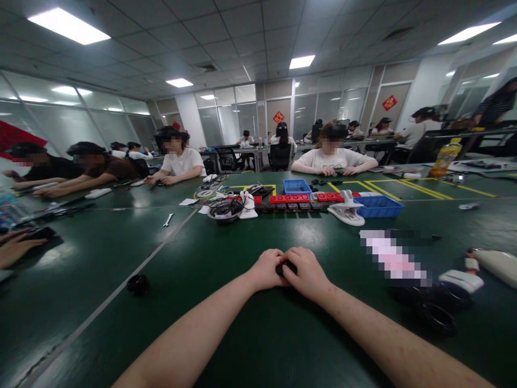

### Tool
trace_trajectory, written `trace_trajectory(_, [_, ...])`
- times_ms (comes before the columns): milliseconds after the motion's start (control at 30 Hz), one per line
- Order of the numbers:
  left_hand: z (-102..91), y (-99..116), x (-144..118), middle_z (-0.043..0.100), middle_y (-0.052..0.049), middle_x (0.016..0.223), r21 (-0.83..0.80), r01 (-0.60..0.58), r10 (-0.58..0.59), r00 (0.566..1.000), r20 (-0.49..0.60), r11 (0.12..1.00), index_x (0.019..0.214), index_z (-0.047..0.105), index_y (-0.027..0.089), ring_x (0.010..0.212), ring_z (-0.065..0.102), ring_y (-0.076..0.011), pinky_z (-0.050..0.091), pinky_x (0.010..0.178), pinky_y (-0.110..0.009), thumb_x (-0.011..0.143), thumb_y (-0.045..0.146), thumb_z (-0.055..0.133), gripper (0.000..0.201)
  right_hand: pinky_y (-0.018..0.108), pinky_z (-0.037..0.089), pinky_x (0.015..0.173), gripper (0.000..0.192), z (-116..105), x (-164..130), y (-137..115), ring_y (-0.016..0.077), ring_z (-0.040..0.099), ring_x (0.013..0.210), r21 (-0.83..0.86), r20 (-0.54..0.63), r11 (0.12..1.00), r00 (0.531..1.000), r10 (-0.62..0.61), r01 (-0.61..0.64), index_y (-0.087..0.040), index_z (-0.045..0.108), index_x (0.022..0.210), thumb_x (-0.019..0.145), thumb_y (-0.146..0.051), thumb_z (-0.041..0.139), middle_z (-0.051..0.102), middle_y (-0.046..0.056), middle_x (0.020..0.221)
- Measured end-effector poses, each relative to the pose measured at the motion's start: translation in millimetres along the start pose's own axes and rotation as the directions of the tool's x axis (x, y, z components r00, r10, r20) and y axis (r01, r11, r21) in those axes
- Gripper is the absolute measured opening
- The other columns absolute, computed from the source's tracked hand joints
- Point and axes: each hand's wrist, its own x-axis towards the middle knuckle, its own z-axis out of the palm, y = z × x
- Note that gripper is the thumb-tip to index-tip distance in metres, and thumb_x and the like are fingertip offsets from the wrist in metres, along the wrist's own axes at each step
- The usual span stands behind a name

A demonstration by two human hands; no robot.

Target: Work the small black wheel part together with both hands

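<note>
The head camera is looking forward and down along a green table [121, 253], sitting close above both forearms at the lower frame, with the room's ceiling filling the top.

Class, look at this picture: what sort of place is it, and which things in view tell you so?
Probably an assembly workroom in an office building: long green tables with people seated in rows, blue parts bins, and a row of red parts. Both hands close on a small black part.
</note>
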Motion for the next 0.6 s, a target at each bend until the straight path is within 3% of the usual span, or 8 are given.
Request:
trace_trajectory(200, [1.9, -7.1, 0.1, 0.053, -0.001, 0.1, -0.003, -0.105, 0.105, 0.994, 0.036, 0.995, 0.079, 0.061, 0.022, 0.097, 0.047, -0.0205, 0.035, 0.089, -0.033, 0.058, 0.037, 0.068, 0.027, 0.036, 0.033, 0.088, 0.019, -2.0, -4.5, -6.1, 0.0139, 0.052, 0.069, 0.177, -0.037, 0.963, 0.98, -0.198, 0.201, -0.02, 0.052, 0.059, 0.064, -0.009, 0.037, 0.057, -0.001, 0.063])
trace_trajectory(400, [7.9, -11.7, 1.8, 0.053, -0.003, 0.103, 0.047, -0.154, 0.151, 0.987, 0.054, 0.987, 0.085, 0.06, 0.021, 0.099, 0.047, -0.0224, 0.035, 0.089, -0.035, 0.059, 0.037, 0.068, 0.032, 0.04, 0.028, 0.095, 0.018, 2.8, -6.9, -8.8, 0.0123, 0.053, 0.063, 0.231, -0.118, 0.931, 0.958, -0.26, 0.281, -0.02, 0.049, 0.056, 0.063, -0.008, 0.037, 0.055, -0.003, 0.056])
trace_trajectory(500, [8.2, -10.8, 0.9, 0.053, -0.004, 0.104, 0.054, -0.131, 0.129, 0.991, 0.037, 0.99, 0.096, 0.056, 0.021, 0.099, 0.047, -0.0231, 0.034, 0.089, -0.036, 0.059, 0.037, 0.068, 0.042, 0.042, 0.026, 0.096, 0.016, 0.3, -6.9, -9.1, 0.0149, 0.053, 0.075, 0.191, -0.113, 0.947, 0.964, -0.241, 0.259, -0.021, 0.053, 0.069, 0.065, -0.011, 0.04, 0.058, -0.001, 0.069])
trace_trajectory(600, [7.6, -6.8, -0.4, 0.053, -0.004, 0.105, 0.044, -0.088, 0.087, 0.996, 0.02, 0.995, 0.103, 0.051, 0.022, 0.1, 0.048, -0.0243, 0.034, 0.09, -0.038, 0.056, 0.041, 0.068, 0.054, 0.043, 0.027, 0.094, 0.016, -0.2, -5.1, -6.9, 0.0184, 0.05, 0.086, 0.101, -0.122, 0.984, 0.983, -0.134, 0.147, -0.019, 0.053, 0.085, 0.07, -0.021, 0.047, 0.058, 0.004, 0.085])
